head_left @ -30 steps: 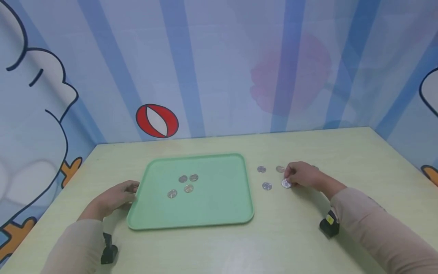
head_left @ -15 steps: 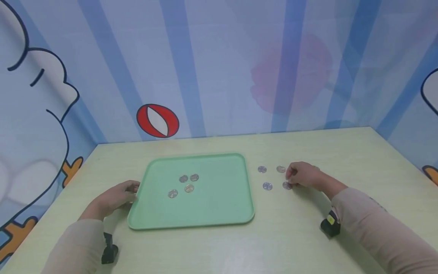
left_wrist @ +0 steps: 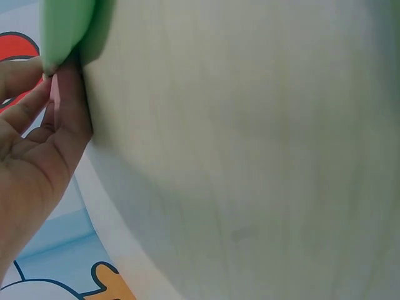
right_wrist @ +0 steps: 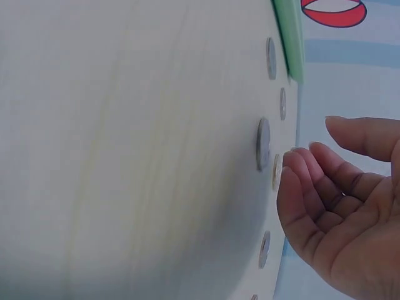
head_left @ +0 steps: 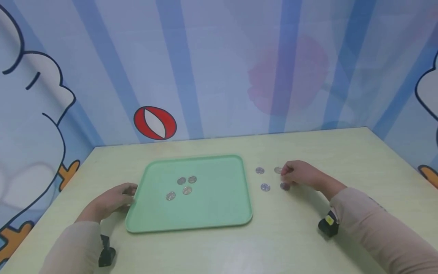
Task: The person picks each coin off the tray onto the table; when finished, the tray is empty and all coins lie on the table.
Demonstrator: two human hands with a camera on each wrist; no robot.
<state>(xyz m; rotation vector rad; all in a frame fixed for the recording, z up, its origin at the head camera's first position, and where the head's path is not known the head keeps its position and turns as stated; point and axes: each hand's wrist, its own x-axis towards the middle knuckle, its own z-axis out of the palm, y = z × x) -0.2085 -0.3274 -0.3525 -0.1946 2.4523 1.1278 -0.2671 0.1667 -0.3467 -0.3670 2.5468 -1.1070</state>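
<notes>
A green tray (head_left: 219,209) lies on the table, with several silver coins in a loose group on it. My left hand (head_left: 111,199) holds the tray's left edge between fingers and thumb; the green rim (left_wrist: 65,34) shows at the fingertips in the left wrist view. Right of the tray, more coins lie flat, among them one (head_left: 265,187) near the tray. My right hand (head_left: 302,175) hovers just over the nearest coin (right_wrist: 263,144), thumb apart from the loosely bent fingers, nothing between them. Part of another coin (head_left: 278,170) is behind its fingertips.
The pale wooden table (head_left: 219,251) meets a blue striped backdrop (head_left: 222,76) at its far edge. Further coins, such as one (right_wrist: 265,249) below the right hand in the right wrist view, are hidden behind that hand in the head view.
The coin at my right fingertips, bright one second ago, now lies darker beneath them. The right hand has moved slightly over the far coin. My left hand stays at the tray's edge.
</notes>
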